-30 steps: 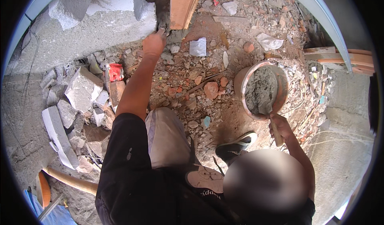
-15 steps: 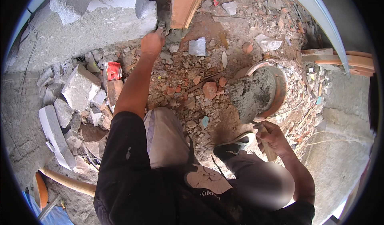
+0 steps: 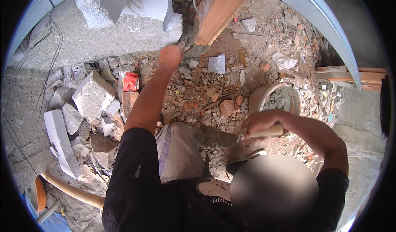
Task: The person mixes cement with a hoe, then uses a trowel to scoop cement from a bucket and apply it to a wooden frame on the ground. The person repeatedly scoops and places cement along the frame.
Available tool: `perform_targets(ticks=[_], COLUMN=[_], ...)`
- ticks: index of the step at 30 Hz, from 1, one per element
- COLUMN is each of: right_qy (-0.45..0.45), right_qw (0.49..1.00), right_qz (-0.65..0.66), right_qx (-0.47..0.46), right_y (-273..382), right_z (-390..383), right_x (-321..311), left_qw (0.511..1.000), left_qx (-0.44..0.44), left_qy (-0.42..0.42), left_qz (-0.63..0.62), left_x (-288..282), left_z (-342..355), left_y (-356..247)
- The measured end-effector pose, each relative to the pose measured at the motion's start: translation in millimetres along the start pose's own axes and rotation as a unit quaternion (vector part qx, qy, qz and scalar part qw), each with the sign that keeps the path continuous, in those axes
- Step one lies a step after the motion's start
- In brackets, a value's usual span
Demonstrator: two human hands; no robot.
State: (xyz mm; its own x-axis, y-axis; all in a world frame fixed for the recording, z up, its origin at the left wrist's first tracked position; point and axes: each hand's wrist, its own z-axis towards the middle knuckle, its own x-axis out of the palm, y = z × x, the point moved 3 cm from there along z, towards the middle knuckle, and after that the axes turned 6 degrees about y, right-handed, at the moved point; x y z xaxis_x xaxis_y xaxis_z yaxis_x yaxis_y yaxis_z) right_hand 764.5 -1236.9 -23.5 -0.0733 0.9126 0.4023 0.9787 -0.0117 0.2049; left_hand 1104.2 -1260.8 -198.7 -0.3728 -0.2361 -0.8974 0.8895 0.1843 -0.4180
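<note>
Head view: right hand [image 3: 266, 121] clamped on trowel [image 3: 225, 138], long axis crosswise, blade [image 3: 212, 136] extending left of that hand toward left knee [image 3: 178, 143]; left hand [image 3: 171, 57] farther forward, beside block [image 3: 175, 33], grip cannot be told

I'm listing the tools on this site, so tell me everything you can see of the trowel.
The trowel has a pale, rounded handle that looks wooden, a short shank that looks metal, and a dull grey-brown blade, apparently coated with mortar. The right hand grips the handle from above and hides part of it; its end sticks out to the right. The blade points left, toward the left knee, over rubble-strewn ground. Whether it touches either is unclear.
</note>
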Motion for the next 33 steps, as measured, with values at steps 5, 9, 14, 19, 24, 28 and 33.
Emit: perform_targets(ticks=[5, 9, 14, 19, 24, 28, 33], right_qy=[-0.104, -0.107, -0.29, 0.021, 0.201, 0.228, 0.201], right_qw=[0.968, 0.944, 0.88, 0.688, 0.465, 0.359, 0.36], right_qz=[0.135, 0.172, 0.255, 0.593, 0.665, 0.69, 0.667], right_qx=[-0.182, -0.262, -0.277, -0.418, -0.549, -0.586, -0.62], right_y=[54.7, 31.1, 10.8, 32.7, 102.1, 160.2, 181.2], right_z=[26.1, 20.4, 65.8, 152.6, 202.9, 195.4, 168.7], right_x=[-123.2, -97.9, -17.1, 24.6, 3.6, -35.9, -52.6], left_qw=[0.999, 0.997, 0.999, 0.996, 0.994, 0.991, 0.984], left_qx=[-0.012, -0.019, -0.011, -0.023, -0.002, -0.001, 0.062], left_qy=[0.051, 0.071, 0.043, 0.08, 0.097, 0.126, 0.161], left_qz=[0.006, 0.004, 0.011, 0.019, 0.042, 0.047, 0.037], left_x=[-7.2, -8.1, -7.0, -10.1, -18.7, -25.6, -27.8], left_z=[4.3, 2.2, 0.4, 4.3, 11.6, 13.2, 24.6], left_y=[-5.5, -1.3, -0.9, 1.4, 1.5, -1.2, 13.3])
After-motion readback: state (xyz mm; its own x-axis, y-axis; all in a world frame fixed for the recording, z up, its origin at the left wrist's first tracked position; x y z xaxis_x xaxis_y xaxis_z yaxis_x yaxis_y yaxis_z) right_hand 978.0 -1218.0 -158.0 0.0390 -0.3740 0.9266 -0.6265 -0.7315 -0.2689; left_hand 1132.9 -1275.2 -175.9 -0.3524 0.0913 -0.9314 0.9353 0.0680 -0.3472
